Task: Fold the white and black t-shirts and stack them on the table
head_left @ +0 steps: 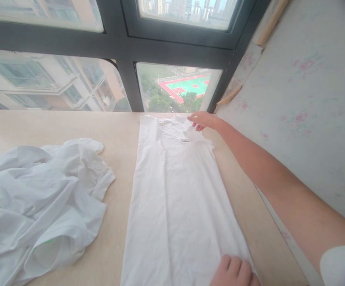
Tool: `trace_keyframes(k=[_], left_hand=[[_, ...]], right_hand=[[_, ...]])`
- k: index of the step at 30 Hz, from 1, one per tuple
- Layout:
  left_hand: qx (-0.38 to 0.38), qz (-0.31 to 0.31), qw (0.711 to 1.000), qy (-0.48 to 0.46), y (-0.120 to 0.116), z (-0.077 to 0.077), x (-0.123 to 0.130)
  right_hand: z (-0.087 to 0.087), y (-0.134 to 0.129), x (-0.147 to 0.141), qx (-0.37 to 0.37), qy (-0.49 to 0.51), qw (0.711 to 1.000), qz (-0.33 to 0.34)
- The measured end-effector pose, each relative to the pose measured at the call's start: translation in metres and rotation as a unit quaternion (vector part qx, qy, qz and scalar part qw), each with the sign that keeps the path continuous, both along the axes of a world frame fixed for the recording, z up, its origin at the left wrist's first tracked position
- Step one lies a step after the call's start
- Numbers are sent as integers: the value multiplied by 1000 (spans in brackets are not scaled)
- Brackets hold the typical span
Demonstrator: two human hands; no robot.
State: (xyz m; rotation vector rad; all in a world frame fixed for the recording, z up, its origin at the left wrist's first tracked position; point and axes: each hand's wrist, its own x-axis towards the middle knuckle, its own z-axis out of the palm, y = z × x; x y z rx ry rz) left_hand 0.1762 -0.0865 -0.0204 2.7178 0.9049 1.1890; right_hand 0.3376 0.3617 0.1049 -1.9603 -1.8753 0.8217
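Note:
A white T-shirt [190,190] lies lengthwise on the pale wooden surface, its collar toward the window. One side is folded inward along a long straight edge, and a small dark print shows on the chest. My right hand [203,120] reaches in from the right and has its fingers closed on the cloth at the shoulder beside the collar. At the bottom edge, my left hand [234,271] is curled on the shirt's right side; its fingers are bent in on the fabric, and the thumb is out of sight.
A crumpled pile of white clothing [41,202] lies on the left part of the wooden surface [118,135]. Dark window frames [172,49] stand along the back. A flower-patterned wall [318,103] with peeling paper edges runs along the right.

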Motion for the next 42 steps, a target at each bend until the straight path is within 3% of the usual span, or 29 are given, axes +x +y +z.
trace_keyframes(k=[2,5,10,13,15,18,22,26,28,33,39,42], left_hand=[[-2,-9,1000,8,0,0,-1],[-3,-11,1000,1,0,0,-1],[2,-10,1000,-9,0,-1,0],[-11,-3,1000,-14,0,-2,2],[-16,5,1000,-22,-1,-2,2],[-10,-1,1000,-17,-1,-1,2],[1,1,1000,2,0,-2,1],[10,18,1000,-21,0,-4,3],[12,16,1000,-23,0,-5,3],[6,0,1000,15,-2,-2,-1],[-42,-39,991,118,-6,14,-3],[-123,-67,977,160,-7,27,4]], right_hand=[[-5,-6,-6,4,4,1000,-10],[-19,-22,1,66,-107,991,-36],[-62,-73,10,154,-166,973,-43],[-93,-107,0,218,-177,958,58],[-110,-123,-7,198,-185,954,129],[-120,-133,-14,148,-198,957,153],[-114,-128,-17,117,-201,962,146],[-105,-104,-28,157,-182,963,121],[-106,-88,-36,168,-175,964,109],[-115,-62,-53,102,-195,972,83],[-118,-61,-53,88,-197,973,78],[-116,-58,-52,97,-168,979,66]])
